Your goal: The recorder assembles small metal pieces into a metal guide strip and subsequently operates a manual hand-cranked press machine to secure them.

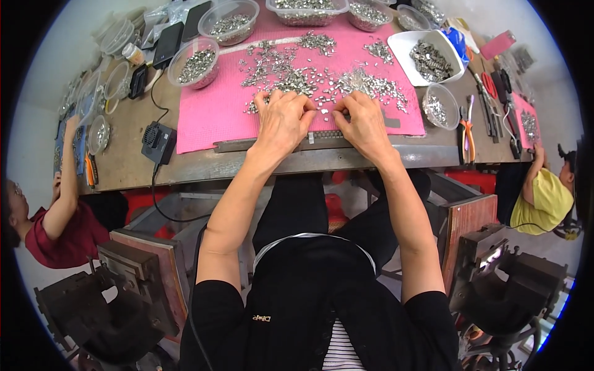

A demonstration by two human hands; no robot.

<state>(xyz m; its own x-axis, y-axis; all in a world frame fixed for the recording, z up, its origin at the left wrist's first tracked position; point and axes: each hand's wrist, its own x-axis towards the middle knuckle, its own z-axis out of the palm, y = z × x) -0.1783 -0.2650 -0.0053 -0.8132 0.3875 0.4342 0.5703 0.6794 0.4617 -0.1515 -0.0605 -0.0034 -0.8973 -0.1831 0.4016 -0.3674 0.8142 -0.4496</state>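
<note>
My left hand (281,120) rests over the front of a pink mat (204,123), thumb and index finger pressed together. Facing it across a small gap is my right hand (362,123), its fingers also closed in a pinch. Whatever lies between the fingertips of either hand is hidden or too small to name. Several small shiny metal pieces (325,113) lie between the hands. Just below them a long metal bar (247,143) runs along the table edge, with a row of small metal links (327,134) in it. Loose metal pieces (291,80) are heaped beyond my fingers.
Clear plastic tubs (215,75) of metal pieces surround the mat. A white tray (407,59) holds darker links. Orange-handled pliers (468,145) and tweezers lie right. A black corded box (159,143) sits left. Co-workers sit at both sides, one in a yellow shirt (547,201).
</note>
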